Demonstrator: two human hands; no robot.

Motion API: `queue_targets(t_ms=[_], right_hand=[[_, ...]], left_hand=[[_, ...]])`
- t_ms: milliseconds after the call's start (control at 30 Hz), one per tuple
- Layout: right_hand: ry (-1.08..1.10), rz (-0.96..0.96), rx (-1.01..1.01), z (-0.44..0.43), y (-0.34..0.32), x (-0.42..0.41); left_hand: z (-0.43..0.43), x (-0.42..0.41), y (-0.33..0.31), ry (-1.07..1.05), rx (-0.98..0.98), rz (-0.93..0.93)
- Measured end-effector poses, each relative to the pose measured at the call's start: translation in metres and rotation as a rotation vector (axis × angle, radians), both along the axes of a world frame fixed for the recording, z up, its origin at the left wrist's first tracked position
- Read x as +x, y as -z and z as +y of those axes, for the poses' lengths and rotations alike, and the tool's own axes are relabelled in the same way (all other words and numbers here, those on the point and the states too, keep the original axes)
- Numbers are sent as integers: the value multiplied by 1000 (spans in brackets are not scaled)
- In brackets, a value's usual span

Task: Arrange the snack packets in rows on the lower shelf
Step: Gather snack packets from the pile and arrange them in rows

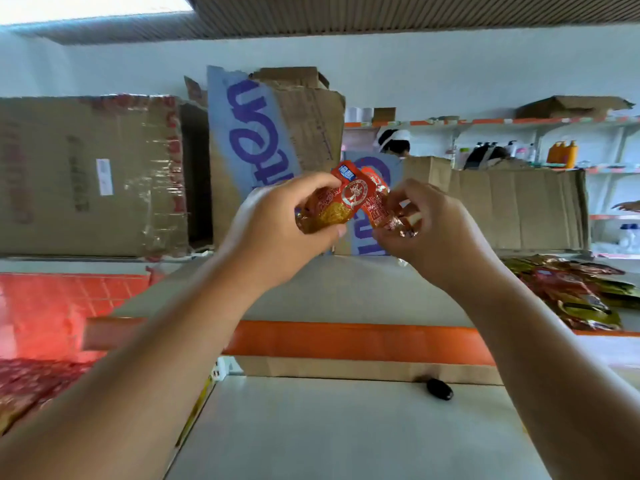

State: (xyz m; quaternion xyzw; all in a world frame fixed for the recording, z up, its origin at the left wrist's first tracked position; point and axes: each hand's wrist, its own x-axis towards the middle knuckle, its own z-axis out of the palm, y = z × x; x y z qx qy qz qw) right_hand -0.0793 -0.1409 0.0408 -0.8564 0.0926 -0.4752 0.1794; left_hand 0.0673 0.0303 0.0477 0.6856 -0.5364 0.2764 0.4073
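While both snack packets are off any shelf, I hold them in the air, above and behind the orange edge strip (346,341). The left packet (346,199) is gripped in my left hand (277,233), fingers curled round its lower end. The right packet (382,211) is pinched in my right hand (440,237) by its crinkled bottom. Their top edges overlap and touch. A loose pile of packets (571,292) lies behind the strip's right end. The white shelf board (329,427) in front of the strip is probably the lower shelf, with a small dark object (440,389) on it. Risks: the thin right pinch on slick foil could slip while lowering; overlapped packets could snag and land crooked; the dark object could break the row.
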Motion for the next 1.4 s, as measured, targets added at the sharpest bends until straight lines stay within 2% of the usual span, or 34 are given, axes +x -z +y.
queue_targets(t_ms=[233,433,633,1033,1400], right_hand=[[-212,-24,-3,138,17,85],[-405,-37,-58,257,40,154],[-596,-36,17,348,60,202],[-797,75,224,411,111,314],[-862,170,183,433,152,401]], left_hand=[[157,43,25,-202,-61,32],[292,63,57,-497,-93,40],[383,78,76,-692,-72,109],[427,146,113,-953,-69,269],[444,209,156,-1124,-21,406]])
